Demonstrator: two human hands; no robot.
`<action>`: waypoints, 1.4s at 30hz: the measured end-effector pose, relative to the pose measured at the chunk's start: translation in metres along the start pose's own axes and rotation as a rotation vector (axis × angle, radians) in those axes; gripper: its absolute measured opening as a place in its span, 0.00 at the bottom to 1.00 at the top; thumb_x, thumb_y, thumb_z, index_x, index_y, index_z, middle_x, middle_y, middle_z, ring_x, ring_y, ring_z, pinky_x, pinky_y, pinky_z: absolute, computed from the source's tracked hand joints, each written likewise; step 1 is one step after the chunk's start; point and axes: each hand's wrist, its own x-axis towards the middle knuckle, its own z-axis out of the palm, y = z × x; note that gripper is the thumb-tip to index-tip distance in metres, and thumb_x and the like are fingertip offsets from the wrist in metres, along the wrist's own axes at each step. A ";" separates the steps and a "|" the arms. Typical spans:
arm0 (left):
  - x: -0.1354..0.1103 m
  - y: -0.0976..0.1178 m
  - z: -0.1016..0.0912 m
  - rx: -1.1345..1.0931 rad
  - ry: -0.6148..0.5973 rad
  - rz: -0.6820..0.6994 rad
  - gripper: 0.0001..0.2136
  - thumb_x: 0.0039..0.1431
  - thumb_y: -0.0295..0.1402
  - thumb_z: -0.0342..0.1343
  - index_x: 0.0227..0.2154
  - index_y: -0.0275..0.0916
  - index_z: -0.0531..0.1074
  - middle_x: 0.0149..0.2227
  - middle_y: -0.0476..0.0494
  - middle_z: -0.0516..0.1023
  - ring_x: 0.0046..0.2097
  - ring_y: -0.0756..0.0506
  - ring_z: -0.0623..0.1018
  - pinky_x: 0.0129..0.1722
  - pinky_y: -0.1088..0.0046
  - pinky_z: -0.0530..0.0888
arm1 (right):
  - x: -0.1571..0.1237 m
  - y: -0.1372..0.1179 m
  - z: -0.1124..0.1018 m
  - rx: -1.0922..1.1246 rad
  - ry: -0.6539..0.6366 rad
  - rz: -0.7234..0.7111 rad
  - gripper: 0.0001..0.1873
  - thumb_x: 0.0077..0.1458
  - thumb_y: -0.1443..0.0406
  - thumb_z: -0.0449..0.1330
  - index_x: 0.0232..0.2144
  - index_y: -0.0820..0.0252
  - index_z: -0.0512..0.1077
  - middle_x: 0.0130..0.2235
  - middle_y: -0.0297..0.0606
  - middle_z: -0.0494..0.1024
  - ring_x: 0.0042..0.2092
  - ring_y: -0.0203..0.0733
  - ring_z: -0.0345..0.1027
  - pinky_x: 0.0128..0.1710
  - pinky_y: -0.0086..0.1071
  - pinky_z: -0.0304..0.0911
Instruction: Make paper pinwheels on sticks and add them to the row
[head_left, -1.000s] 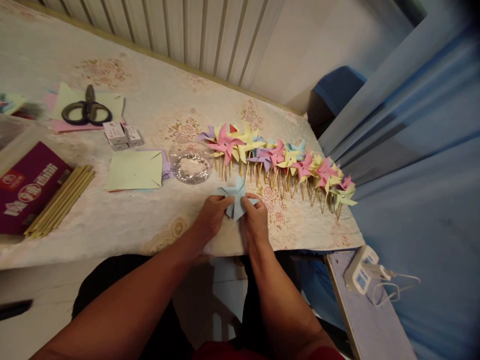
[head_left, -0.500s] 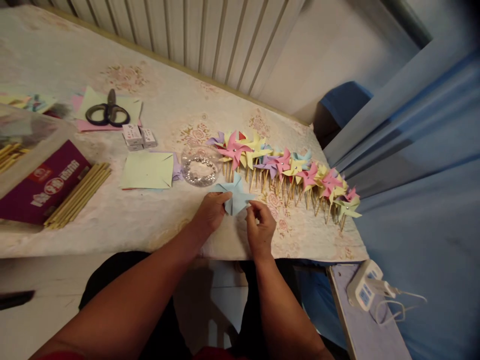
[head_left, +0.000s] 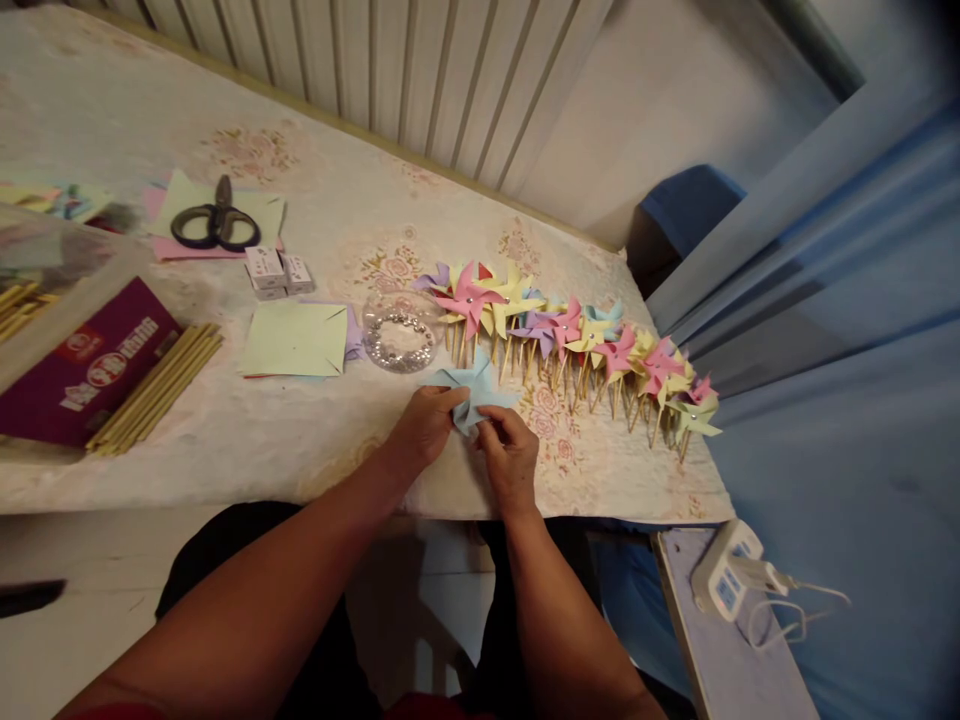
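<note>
A light blue paper pinwheel (head_left: 477,380), partly folded, is held above the near edge of the table. My left hand (head_left: 424,422) pinches it from the left, thumb on top near its middle. My right hand (head_left: 510,448) pinches the lower right part of the paper, its fingertips close to the left thumb. Just beyond the pinwheel sits a clear round dish (head_left: 402,332) of small shiny metal pieces. Cut paper squares (head_left: 294,340), pale green on top with slits at the corners, lie to the left of the dish.
Finished pinwheels on sticks (head_left: 564,325) form a row at right. Scissors (head_left: 216,225) rest on more paper. Small boxes (head_left: 276,273) stand nearby. Sticks (head_left: 157,390) lean against a plastic bin (head_left: 82,375) at left. A power strip (head_left: 727,570) sits beyond the table's right corner.
My right hand has moved left toward the pinwheel's middle, bringing a paper corner inward. The pinwheel is turned and shifted slightly right, while my left hand keeps its grip.
</note>
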 end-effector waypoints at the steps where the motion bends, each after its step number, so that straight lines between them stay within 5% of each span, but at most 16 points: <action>1: 0.000 -0.001 0.000 0.006 -0.008 -0.002 0.06 0.45 0.33 0.62 0.20 0.38 0.72 0.20 0.52 0.72 0.22 0.51 0.69 0.24 0.74 0.67 | 0.000 -0.001 0.001 0.043 0.000 0.043 0.07 0.56 0.63 0.60 0.36 0.55 0.78 0.27 0.31 0.75 0.27 0.37 0.69 0.31 0.32 0.66; 7: -0.002 -0.007 0.001 0.037 -0.046 -0.026 0.08 0.45 0.34 0.63 0.20 0.37 0.71 0.20 0.51 0.72 0.22 0.51 0.70 0.24 0.74 0.68 | 0.004 -0.008 0.005 0.231 0.042 0.224 0.10 0.56 0.57 0.61 0.29 0.57 0.74 0.21 0.28 0.72 0.22 0.35 0.65 0.26 0.29 0.62; 19: -0.005 -0.012 0.005 0.143 -0.074 0.016 0.08 0.48 0.34 0.59 0.18 0.37 0.70 0.18 0.51 0.71 0.21 0.51 0.69 0.21 0.74 0.68 | 0.010 -0.017 0.010 0.241 0.150 0.390 0.12 0.52 0.57 0.61 0.24 0.57 0.69 0.19 0.26 0.70 0.20 0.34 0.62 0.22 0.28 0.58; 42: -0.004 -0.012 0.006 0.186 -0.004 -0.022 0.07 0.46 0.34 0.60 0.21 0.37 0.72 0.20 0.52 0.72 0.23 0.52 0.69 0.24 0.76 0.67 | 0.012 -0.014 0.011 0.216 0.162 0.413 0.11 0.51 0.58 0.60 0.22 0.56 0.67 0.19 0.27 0.70 0.19 0.34 0.63 0.21 0.29 0.58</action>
